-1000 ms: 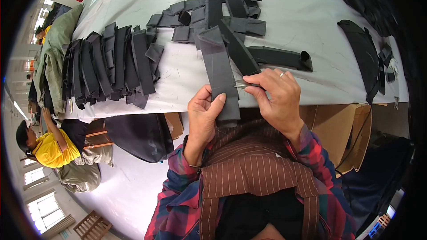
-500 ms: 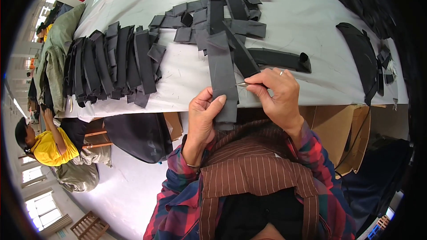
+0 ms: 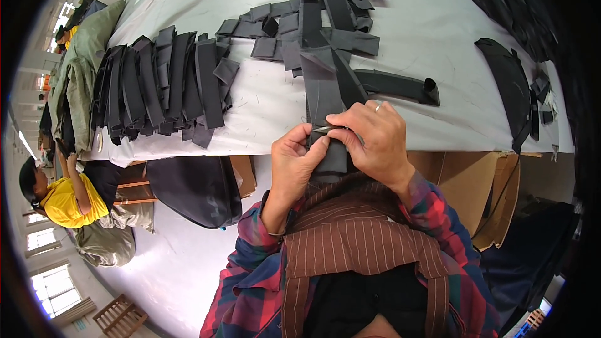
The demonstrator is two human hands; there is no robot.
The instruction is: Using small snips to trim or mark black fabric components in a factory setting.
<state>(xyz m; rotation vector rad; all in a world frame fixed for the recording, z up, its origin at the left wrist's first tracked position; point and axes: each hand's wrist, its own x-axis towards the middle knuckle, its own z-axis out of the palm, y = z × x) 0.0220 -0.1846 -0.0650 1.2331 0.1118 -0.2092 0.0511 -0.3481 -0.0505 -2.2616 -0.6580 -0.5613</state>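
My left hand is closed, pinching a long dark grey fabric strip near its lower end, at the front edge of the table. The strip runs from my lap up onto the white table cover. Between thumb and fingers, my right hand grips a small pointed metal tool; most of it is hidden in the fingers. Its tip lies across the strip, close to my left fingertips. A black strip passes beneath the grey one.
Stacked dark strips lie on the left of the table. More folded grey pieces are heaped farther back. Curved black panels rest on the right. Cardboard stands under the table; a person in yellow is at the left.
My right hand has moved left, bringing the metal tool from the strip's right edge across it to my left fingertips. The strip and left hand have shifted slightly right.
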